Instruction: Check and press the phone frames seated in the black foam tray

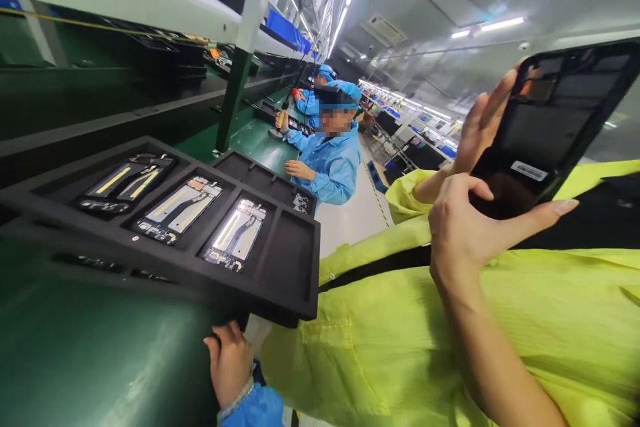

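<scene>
My right hand (230, 363), in a blue sleeve, rests at the edge of the green bench (120, 353). Its fingers are loosely bent, the thumb stands apart, and nothing shows in it. Just beyond it lies a black foam tray (287, 303), slightly tilted. Three opened phones with their inner parts showing, the left phone (125, 183), the middle phone (177, 210) and the right phone (235, 235), lie in separate compartments of this tray. My left hand is out of the picture.
At the right a person in a yellow-green jacket (400, 333) holds up a dark phone housing (555, 120) with both hands. Another black tray (245, 167) lies behind the near one. Co-workers in blue (330, 160) sit along the bench. A post (245, 60) rises from it.
</scene>
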A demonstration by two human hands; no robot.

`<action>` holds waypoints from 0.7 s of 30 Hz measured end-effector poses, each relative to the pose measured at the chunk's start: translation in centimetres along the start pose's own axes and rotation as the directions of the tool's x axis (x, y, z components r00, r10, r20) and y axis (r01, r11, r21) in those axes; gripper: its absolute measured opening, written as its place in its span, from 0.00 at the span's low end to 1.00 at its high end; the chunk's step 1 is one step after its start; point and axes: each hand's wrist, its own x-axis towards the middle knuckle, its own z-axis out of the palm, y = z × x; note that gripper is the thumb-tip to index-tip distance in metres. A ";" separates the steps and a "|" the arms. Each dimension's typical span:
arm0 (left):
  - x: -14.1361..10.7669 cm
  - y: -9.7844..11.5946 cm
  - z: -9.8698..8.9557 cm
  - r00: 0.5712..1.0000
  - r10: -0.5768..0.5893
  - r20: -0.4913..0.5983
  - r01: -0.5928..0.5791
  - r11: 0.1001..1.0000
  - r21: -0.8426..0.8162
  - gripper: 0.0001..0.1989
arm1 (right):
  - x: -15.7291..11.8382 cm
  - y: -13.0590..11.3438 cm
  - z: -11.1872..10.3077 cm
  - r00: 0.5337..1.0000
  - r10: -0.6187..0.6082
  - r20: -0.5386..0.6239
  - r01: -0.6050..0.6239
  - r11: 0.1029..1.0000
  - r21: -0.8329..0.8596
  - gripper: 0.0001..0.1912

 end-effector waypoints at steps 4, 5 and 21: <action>0.2 0.2 -0.7 0.982 0.175 0.076 -0.190 0.937 0.293 0.18 | -0.1 1.6 -0.6 0.954 0.175 -0.242 -0.175 0.984 0.022 0.31; 0.2 0.2 -0.8 0.977 0.198 0.085 -0.215 0.921 0.325 0.18 | -0.1 2.2 -0.9 0.949 0.169 -0.265 -0.184 0.982 -0.034 0.31; -0.2 -0.7 0.8 0.987 0.159 -0.020 -0.158 0.986 0.050 0.22 | -1.4 6.6 -5.2 0.941 0.143 0.307 0.156 0.622 -0.767 0.40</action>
